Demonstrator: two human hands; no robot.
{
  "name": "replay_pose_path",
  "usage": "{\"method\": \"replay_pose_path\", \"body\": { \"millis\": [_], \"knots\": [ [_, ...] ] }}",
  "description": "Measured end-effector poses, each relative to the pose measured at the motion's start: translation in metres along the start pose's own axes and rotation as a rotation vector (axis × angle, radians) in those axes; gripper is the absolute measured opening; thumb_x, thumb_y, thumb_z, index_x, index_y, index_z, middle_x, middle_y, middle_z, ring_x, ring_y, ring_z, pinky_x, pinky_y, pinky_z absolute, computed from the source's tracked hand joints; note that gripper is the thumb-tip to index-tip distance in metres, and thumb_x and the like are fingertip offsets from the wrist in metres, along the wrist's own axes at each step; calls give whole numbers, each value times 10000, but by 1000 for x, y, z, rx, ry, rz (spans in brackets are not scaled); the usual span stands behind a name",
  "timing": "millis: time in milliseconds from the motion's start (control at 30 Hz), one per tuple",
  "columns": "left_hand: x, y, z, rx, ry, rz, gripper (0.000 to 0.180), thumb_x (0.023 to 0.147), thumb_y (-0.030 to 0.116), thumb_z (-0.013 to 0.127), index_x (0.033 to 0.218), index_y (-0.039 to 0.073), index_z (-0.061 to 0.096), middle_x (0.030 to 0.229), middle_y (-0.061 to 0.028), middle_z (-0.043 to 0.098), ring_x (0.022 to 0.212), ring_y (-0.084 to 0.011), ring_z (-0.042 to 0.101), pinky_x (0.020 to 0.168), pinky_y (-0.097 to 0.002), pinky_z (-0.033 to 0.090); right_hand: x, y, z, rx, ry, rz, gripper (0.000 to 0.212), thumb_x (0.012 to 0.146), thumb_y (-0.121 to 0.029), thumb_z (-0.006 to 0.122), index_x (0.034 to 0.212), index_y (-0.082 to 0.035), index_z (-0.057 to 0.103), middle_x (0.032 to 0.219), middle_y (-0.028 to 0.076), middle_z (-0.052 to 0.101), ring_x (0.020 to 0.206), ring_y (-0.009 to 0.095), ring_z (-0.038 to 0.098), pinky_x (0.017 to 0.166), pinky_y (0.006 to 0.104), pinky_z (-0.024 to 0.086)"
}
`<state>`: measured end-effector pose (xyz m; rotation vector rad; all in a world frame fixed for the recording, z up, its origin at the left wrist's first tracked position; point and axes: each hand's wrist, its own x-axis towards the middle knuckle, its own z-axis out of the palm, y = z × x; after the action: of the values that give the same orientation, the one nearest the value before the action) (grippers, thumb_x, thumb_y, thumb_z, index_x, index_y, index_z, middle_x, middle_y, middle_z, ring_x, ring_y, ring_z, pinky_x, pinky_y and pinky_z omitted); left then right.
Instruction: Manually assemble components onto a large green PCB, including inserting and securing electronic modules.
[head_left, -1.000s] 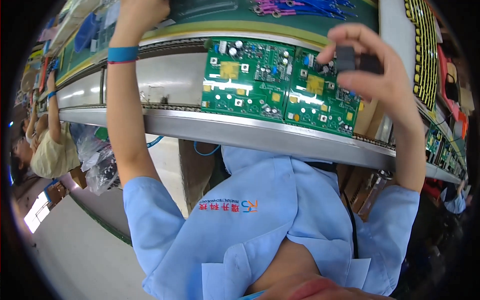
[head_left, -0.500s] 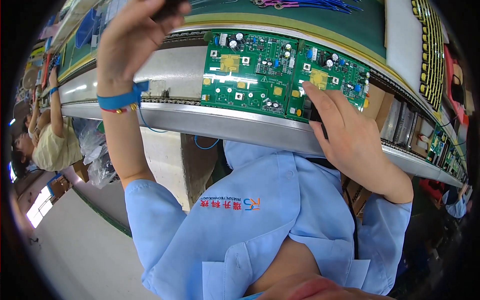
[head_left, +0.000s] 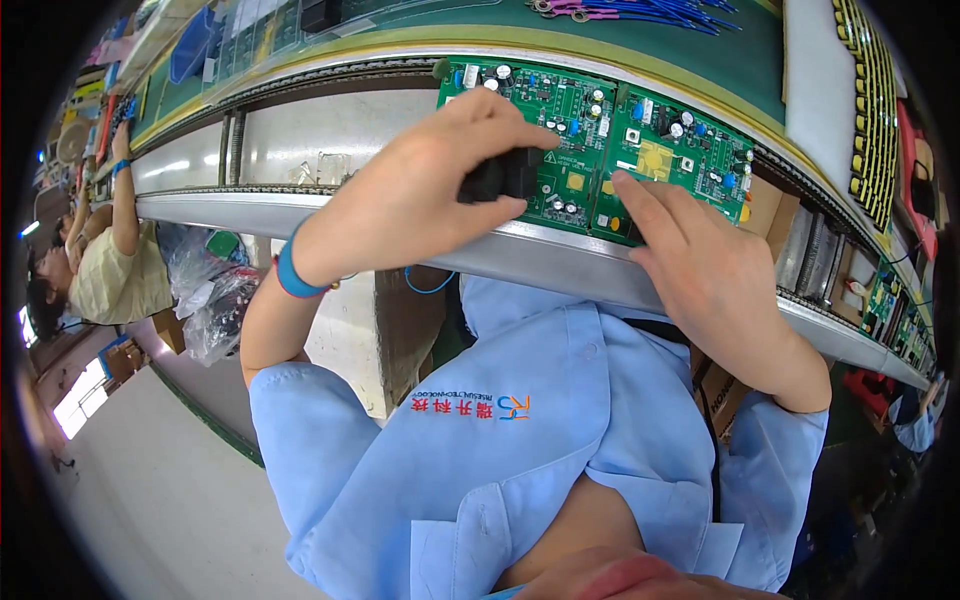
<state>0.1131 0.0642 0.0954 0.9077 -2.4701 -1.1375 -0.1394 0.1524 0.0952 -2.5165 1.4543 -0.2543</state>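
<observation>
Two green circuit boards lie side by side on the rail line: a left board and a right board, both carrying capacitors and other small parts. My left hand holds a black block between thumb and fingers, over the lower middle of the left board. That hand covers much of this board's left side. My right hand reaches over the front left part of the right board, index finger stretched onto it. Between its thumb and fingers a dark part shows only slightly; the rest is hidden.
Metal rails with chains run across in front of me. Beyond them, a green mat holds blue wires with ring ends and a clear tray with a black block. Yellow-and-black parts stand in rows at right. A person works far left.
My left hand has come down and right from the upper left, bringing the black block over the left board. My right hand stays at the right board. The whole view has shifted slightly.
</observation>
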Motion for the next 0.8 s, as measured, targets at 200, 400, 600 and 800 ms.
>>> {"method": "replay_pose_path", "body": {
  "millis": [200,400,600,800],
  "knots": [
    [-1,6,14,169,-17,-6,430,750,13,722,1152,39,571,1064,-125,587,931,-324,617,783,-380,516,-10,24,-21,492,90,52,400,708,36,713,1066,-51,555,1005,104,529,813,311,589,622,324,488],
    [5,11,15,322,-81,83,444,697,24,754,1106,42,581,1046,-113,594,928,-324,619,759,-398,525,-27,28,-27,649,-19,253,412,709,75,718,1066,-46,550,996,86,553,840,216,604,636,284,473],
    [4,13,13,389,-80,105,461,672,29,769,1099,43,594,1035,-105,598,919,-316,622,753,-397,527,-39,34,-18,904,86,336,476,733,49,755,1160,-45,567,1005,45,626,748,92,570,579,216,458],
    [8,10,10,333,-101,93,447,667,31,773,1084,41,614,1025,-103,612,911,-316,621,756,-391,524,-42,40,-20,790,-27,324,444,750,38,743,1163,-56,609,1053,47,640,770,113,589,577,206,455]
  ]
}}
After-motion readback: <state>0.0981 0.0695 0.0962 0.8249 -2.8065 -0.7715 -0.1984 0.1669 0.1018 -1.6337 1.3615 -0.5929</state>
